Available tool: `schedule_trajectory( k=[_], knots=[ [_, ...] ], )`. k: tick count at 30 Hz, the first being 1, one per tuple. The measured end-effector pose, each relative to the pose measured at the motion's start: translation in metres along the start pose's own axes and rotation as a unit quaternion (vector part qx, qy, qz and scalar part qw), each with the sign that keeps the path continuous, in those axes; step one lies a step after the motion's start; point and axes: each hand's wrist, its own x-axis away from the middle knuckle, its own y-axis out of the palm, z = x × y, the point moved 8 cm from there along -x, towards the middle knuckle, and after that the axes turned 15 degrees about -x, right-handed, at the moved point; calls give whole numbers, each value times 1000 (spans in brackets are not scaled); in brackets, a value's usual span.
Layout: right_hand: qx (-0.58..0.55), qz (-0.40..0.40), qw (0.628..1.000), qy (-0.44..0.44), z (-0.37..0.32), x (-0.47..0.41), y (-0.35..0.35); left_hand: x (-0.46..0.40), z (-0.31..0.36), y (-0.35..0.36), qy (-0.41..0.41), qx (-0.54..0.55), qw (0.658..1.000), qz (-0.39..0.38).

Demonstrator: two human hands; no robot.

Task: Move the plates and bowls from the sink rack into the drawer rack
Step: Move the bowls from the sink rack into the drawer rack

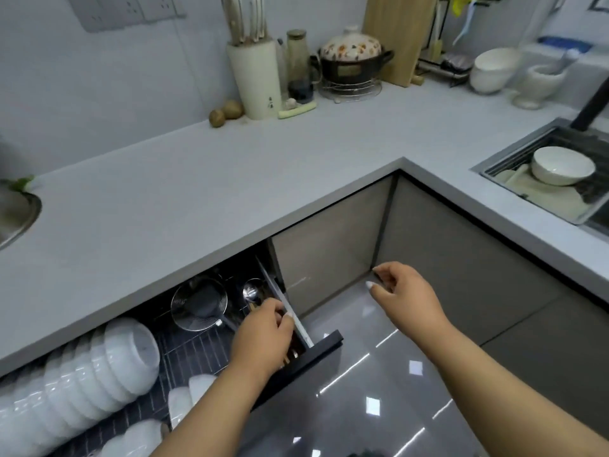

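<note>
My pale grey L-shaped countertop [204,179] runs below a plain light wall [108,70] with a socket panel [131,9]. Grey-brown cabinet doors [329,245] meet at the corner; the glossy grey floor [379,374] reflects bright lights.

Even, cool, diffuse light — bright on the tabletop [171,199] with only soft shadows, deepest inside the open drawer [211,328] under its overhang. Hard white glare patches and streaks on the glossy floor [372,407]; highlights also bloom on the stacked white bowls [99,367]. Wide-angle bowing of straight edges toward the frame borders — overall slightly soft, far items blurred.
</note>
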Motion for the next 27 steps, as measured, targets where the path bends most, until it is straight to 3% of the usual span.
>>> schedule_trajectory(
  k=[12,27],
  knots=[
    [-16,144,987,63,88,-28,-191,-41,236,54,166,-63,984,-20],
    [-40,255,956,137,152,-34,-295,-85,387,109,316,-85,943,-58]
  ],
)
